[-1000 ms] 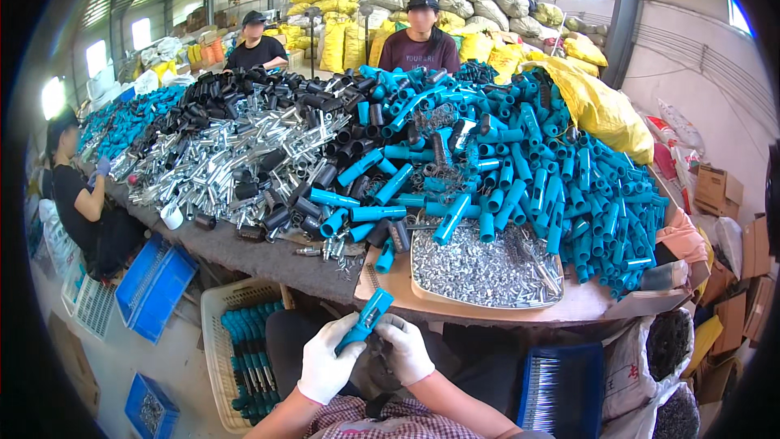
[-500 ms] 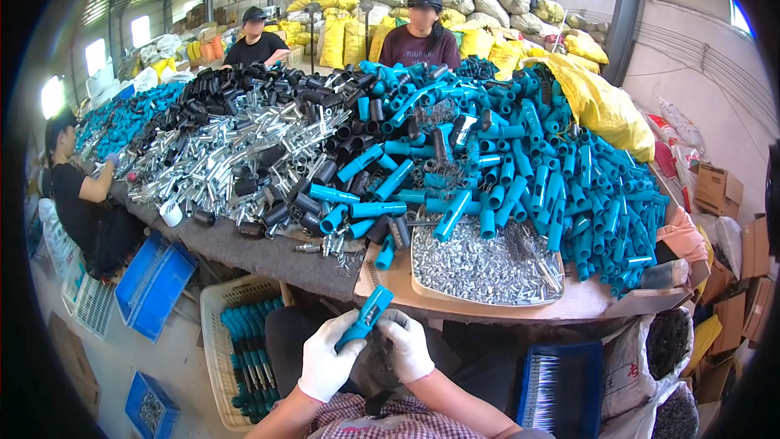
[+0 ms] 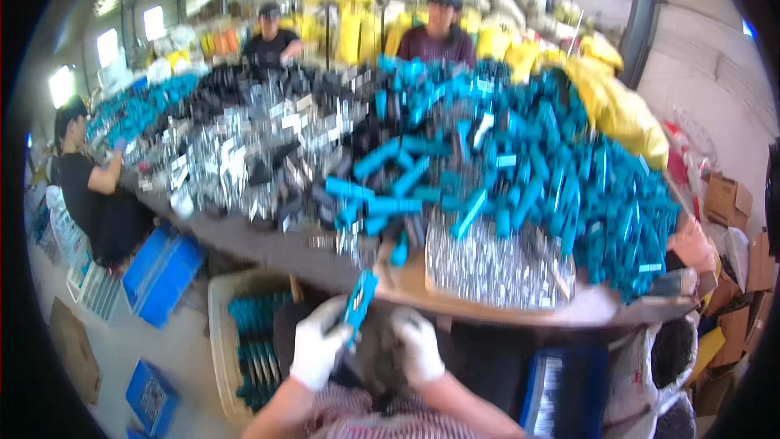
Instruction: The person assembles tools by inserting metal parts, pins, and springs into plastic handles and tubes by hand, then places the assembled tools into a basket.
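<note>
A teal slotted plastic tube (image 3: 361,299) tilts upward in my left hand (image 3: 319,345), whose white-gloved fingers wrap round its lower part. To the right of the tube and apart from it is my right hand (image 3: 418,348), also gloved, with darkened fingertips curled inward. Blur hides whatever those fingers may hold. Beyond both hands, a shallow tray (image 3: 497,264) of small shiny metal pieces sits on the table edge. More teal tubes (image 3: 536,187) are heaped behind it, beside a pile of silvery metal rods (image 3: 236,146).
Black sleeves (image 3: 284,81) lie heaped farther back. Below left, a cream crate (image 3: 219,349) holds teal-and-black assemblies; a blue bin (image 3: 561,390) with metal rods stands lower right. Open white sacks (image 3: 642,366) are beside it. Three other people sit around the table.
My right hand has drawn away from the teal tube. The tube has turned more upright in my left hand. The whole view has shifted and blurred.
</note>
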